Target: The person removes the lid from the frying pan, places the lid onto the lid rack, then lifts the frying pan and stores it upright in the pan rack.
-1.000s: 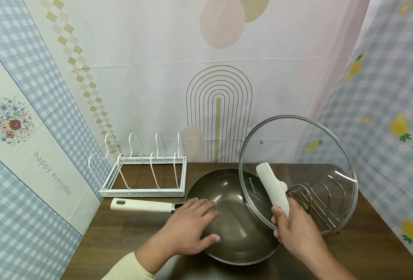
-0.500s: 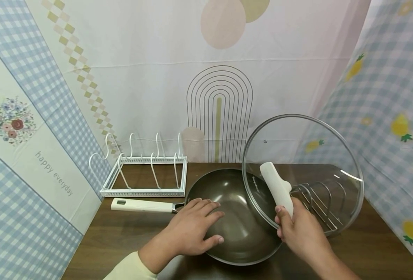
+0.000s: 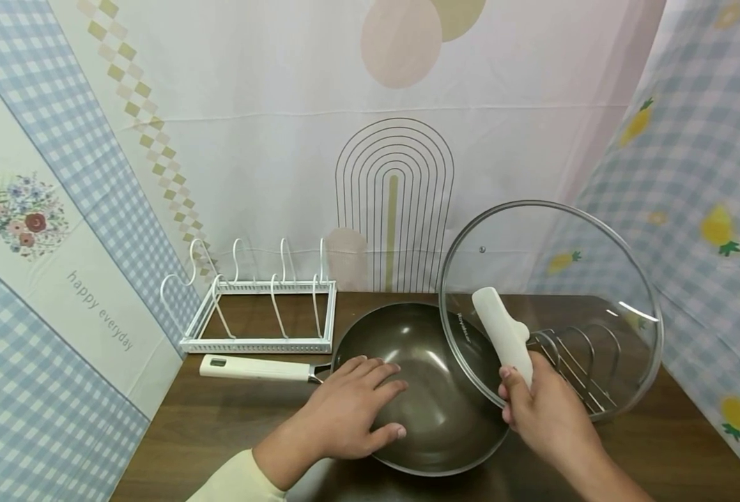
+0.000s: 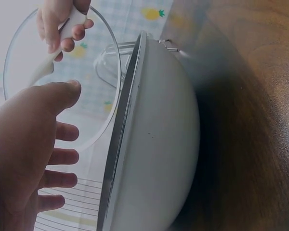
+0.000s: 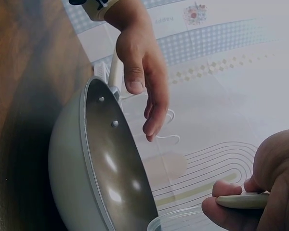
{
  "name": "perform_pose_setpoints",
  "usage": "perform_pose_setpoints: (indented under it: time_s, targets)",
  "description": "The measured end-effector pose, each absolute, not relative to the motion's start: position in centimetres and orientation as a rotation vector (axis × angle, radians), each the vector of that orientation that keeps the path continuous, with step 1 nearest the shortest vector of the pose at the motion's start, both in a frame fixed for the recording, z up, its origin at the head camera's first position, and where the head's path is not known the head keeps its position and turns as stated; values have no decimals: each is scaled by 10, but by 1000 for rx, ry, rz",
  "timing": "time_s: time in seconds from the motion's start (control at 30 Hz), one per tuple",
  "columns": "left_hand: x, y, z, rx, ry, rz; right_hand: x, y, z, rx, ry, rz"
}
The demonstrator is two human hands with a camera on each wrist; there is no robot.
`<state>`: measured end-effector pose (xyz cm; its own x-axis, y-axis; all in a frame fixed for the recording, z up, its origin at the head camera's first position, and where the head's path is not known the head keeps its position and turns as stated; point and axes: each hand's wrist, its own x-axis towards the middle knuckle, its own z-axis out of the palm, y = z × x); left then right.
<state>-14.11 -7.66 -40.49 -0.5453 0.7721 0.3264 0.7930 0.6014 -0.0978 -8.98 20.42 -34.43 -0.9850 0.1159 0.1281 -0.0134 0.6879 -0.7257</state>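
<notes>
A wok (image 3: 433, 425) with a dark inside and a pale outside (image 4: 164, 139) stands on the wooden table, its cream handle (image 3: 257, 368) pointing left. My left hand (image 3: 354, 408) hovers over the wok's left side, fingers loosely spread and holding nothing. The right wrist view shows this left hand (image 5: 147, 72) apart from the rim. My right hand (image 3: 552, 415) grips the lower end of the white handle (image 3: 500, 324) on a clear glass lid (image 3: 552, 265). The lid is raised and tilted upright, right of the wok and overlapping its right edge in the head view.
A white wire rack (image 3: 257, 344) stands at the back left, behind the wok's handle. Through the glass, a silver wire rack (image 3: 586, 348) shows at the right. Printed cloth (image 3: 270, 174) hangs behind the table and along both sides.
My right hand has carried the lid slightly right and up. My left hand has drifted a little right over the wok. The wok and racks stay put.
</notes>
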Motion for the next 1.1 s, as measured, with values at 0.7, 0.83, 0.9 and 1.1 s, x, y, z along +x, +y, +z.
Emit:
perform_pose_setpoints:
  time_s: [0.7,0.83,0.9,1.1]
  targets:
    - [-143,-69,-405,-1281,-2513,-57,-91,210,-345,-89,-2750,1202]
    - [-143,-68,-404,-1289,-2513,-60,-91,211,-346,-85,-2747,1188]
    - [-144,-67,-404,-1293,-2510,-62,-91,212,-346,-86,-2746,1178]
    - [-145,-65,-402,-1299,-2493,-65,-90,213,-345,-89,-2742,1181]
